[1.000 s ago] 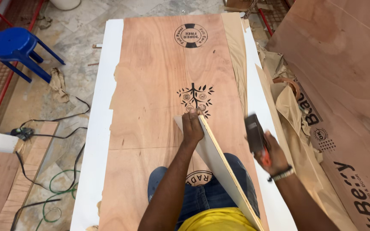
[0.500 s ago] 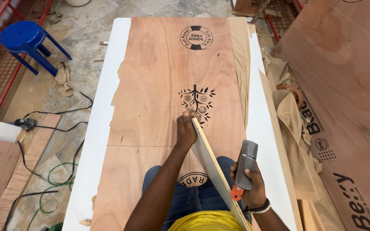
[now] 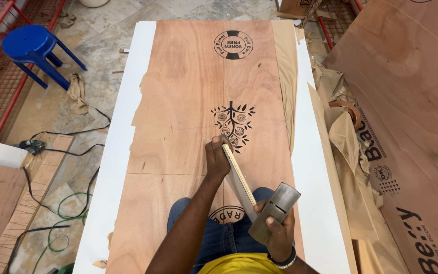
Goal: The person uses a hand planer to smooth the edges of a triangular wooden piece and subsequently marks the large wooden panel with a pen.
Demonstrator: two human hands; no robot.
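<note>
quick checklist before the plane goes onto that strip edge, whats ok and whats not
1. Left hand grips the far end of the thin wooden strip: ok.
2. Strip stands on edge, narrow edge up: ok.
3. Right hand holds the hand plane firmly: ok.
4. Plane seated on the strip's edge: not ok, it sits at the near end and contact is unclear.
5. Blade setting of the plane: cannot tell, the sole is hidden.
6. Plywood sheet beneath lies flat on the white board: ok.
</note>
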